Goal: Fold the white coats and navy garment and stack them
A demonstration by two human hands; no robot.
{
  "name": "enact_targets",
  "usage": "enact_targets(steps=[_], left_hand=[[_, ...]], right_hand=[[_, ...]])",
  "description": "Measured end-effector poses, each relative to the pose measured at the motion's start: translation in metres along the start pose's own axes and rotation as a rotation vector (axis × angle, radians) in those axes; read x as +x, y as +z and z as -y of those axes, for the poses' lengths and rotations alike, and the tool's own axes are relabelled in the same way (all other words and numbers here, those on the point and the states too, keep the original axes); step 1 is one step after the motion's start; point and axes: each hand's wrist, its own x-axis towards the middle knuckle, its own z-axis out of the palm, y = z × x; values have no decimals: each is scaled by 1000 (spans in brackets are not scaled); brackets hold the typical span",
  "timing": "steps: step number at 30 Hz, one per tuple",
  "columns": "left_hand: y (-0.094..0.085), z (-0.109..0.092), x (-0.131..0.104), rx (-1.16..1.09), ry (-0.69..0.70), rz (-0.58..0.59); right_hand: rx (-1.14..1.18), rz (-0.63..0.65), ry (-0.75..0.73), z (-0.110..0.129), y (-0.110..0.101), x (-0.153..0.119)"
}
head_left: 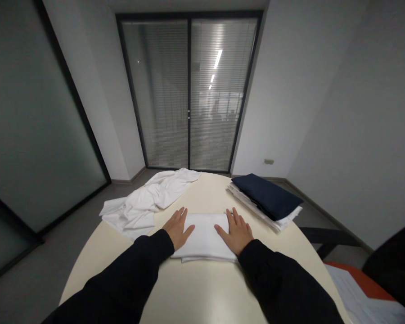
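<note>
A folded white cloth [205,236], perhaps a garment, lies flat in front of me on the round cream table [195,288]. My left hand [178,228] rests along its left edge, fingers stretched out and thumb pointing inward over the fabric. On the opposite edge lies my right hand [235,231], its fingers spread and its thumb also over the cloth. Neither hand grips anything. A lower layer of the cloth shows slightly along the near edge.
Crumpled white fabric [155,198] spreads over the table's far left. At the far right sits a stack of folded cloths, dark navy [266,193] on top and white beneath. An orange seat with white cloth [357,292] is at lower right. Glass doors [189,94] stand beyond.
</note>
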Motion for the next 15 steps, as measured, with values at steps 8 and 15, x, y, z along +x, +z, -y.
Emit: enact_targets(steps=[8,15], left_hand=[[-3,10,5,-151,-42,-222],[-3,13,18,-835,-203,-279]], right_hand=[[162,-176,-46,-21,4,13],[575,-277,-177,-37,7,30]])
